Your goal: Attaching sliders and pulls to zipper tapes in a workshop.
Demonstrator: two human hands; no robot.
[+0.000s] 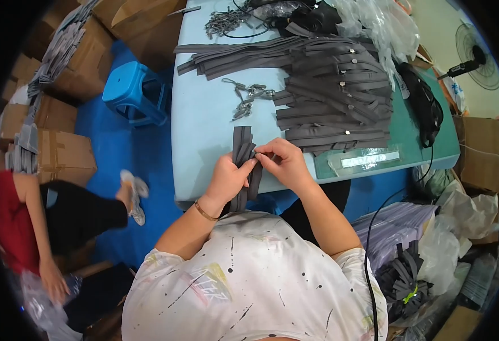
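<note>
We are holding a bundle of grey straps (243, 165) at the near edge of the pale blue desk (204, 113). Our left hand (226, 179) is clenching it; our right hand (283, 162) is pinching its top. Loosening may be risking straps sliding off toward the floor.

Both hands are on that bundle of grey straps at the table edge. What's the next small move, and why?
Probably square up the strap ends before anything else. The left hand grips the grey straps mid-length while the right hand pinches at them near the top, and their upper ends fan out unevenly on the table. The lower ends hang over the edge, so a firm left grip seems wise.
</note>
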